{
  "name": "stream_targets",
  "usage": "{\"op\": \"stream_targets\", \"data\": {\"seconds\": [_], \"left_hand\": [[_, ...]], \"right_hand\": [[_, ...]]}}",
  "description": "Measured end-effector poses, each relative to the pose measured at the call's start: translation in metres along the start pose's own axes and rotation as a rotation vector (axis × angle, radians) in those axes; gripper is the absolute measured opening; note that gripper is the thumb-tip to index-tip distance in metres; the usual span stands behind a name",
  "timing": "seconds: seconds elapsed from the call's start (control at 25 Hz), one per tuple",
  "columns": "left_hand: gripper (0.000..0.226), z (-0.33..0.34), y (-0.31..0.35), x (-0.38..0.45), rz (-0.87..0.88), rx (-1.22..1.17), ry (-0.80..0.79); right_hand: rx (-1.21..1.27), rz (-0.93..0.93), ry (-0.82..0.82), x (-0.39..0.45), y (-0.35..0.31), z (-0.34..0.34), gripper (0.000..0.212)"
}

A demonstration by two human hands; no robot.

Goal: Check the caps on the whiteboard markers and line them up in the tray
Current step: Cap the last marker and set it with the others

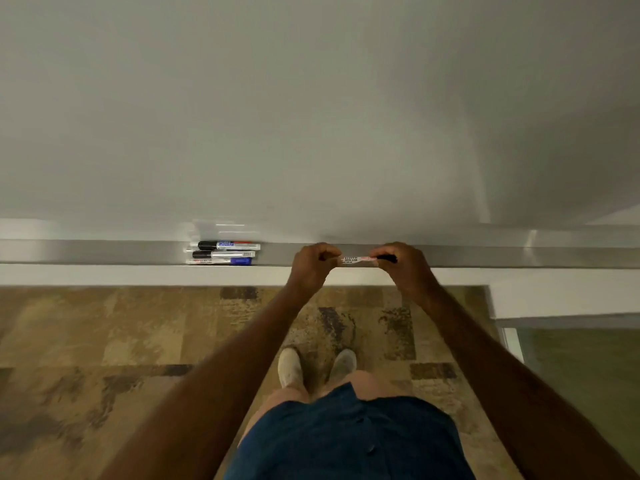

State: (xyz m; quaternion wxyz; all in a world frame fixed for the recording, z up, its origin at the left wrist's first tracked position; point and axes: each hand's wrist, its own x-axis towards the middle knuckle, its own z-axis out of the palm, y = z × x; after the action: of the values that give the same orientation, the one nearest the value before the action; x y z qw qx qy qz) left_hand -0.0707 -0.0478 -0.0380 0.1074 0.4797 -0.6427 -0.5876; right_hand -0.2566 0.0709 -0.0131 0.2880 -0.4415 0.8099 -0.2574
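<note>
A white-barrelled marker (358, 259) lies level between the two hands, held just over the metal tray (485, 256) that runs along the foot of the whiteboard (311, 116). Its printed label shows in the gap between the fists, and a black end, seemingly the cap, pokes out past the right hand (403, 266). The left hand (313, 268) is curled closed over the marker's other end, which is hidden inside the fist. The right hand is likewise closed round the barrel near the black end. Both fists sit close together, knuckles toward the board, with only the short labelled stretch of barrel bare between them.

Well to the left, in the same tray, three more markers (223, 253) lie side by side, parallel to the tray's length. The two nearer the board have black caps pointing left; the one at the front edge has a blue cap pointing right. Their reflection shows faintly on the board above.

Below the tray is a white wall strip, then patterned brown carpet (104, 341), where the person's pale shoes (291, 367) and dark blue shorts (349, 438) are seen.
</note>
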Motion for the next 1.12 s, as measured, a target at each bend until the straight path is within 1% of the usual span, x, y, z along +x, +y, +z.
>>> {"op": "stream_targets", "data": {"seconds": [0.08, 0.16, 0.24, 0.36, 0.52, 0.64, 0.72, 0.8, 0.92, 1.04, 1.12], "left_hand": [[0.017, 0.018, 0.006, 0.011, 0.065, 0.158, 0.000], [0.018, 0.033, 0.009, 0.018, 0.102, 0.275, -0.004], [0.021, 0.043, 0.011, 0.022, 0.134, 0.355, -0.027], [0.026, 0.054, 0.010, 0.024, 0.248, 0.466, -0.079], [0.033, 0.066, 0.012, 0.024, 0.337, 0.591, -0.087], [0.036, 0.078, 0.019, 0.023, 0.430, 0.801, -0.164], [0.039, 0.081, 0.023, 0.019, 0.475, 0.927, -0.228], [0.042, 0.079, 0.021, 0.015, 0.504, 0.958, -0.234], [0.048, 0.073, 0.014, 0.011, 0.544, 0.943, -0.230], [0.047, 0.071, 0.003, 0.009, 0.555, 0.940, -0.235], [0.043, 0.066, -0.003, 0.010, 0.592, 0.895, -0.228]], "right_hand": [[-0.046, 0.012, 0.060, 0.007, 0.011, -0.006, 0.017], [-0.093, 0.028, 0.055, 0.013, 0.021, -0.008, 0.016], [-0.131, 0.041, 0.046, 0.014, 0.031, -0.006, 0.014], [-0.187, 0.040, 0.059, 0.011, 0.044, -0.005, 0.013], [-0.294, 0.046, 0.099, 0.010, 0.059, -0.015, 0.017], [-0.378, 0.056, 0.034, 0.014, 0.062, -0.019, 0.023], [-0.404, 0.052, 0.026, 0.014, 0.060, -0.016, 0.024], [-0.386, 0.049, 0.079, 0.014, 0.052, -0.014, 0.024], [-0.331, 0.011, 0.141, 0.019, 0.031, -0.012, 0.020], [-0.290, -0.010, 0.141, 0.024, -0.005, -0.006, 0.018], [-0.274, -0.031, 0.111, 0.027, -0.027, 0.002, 0.018]]}}
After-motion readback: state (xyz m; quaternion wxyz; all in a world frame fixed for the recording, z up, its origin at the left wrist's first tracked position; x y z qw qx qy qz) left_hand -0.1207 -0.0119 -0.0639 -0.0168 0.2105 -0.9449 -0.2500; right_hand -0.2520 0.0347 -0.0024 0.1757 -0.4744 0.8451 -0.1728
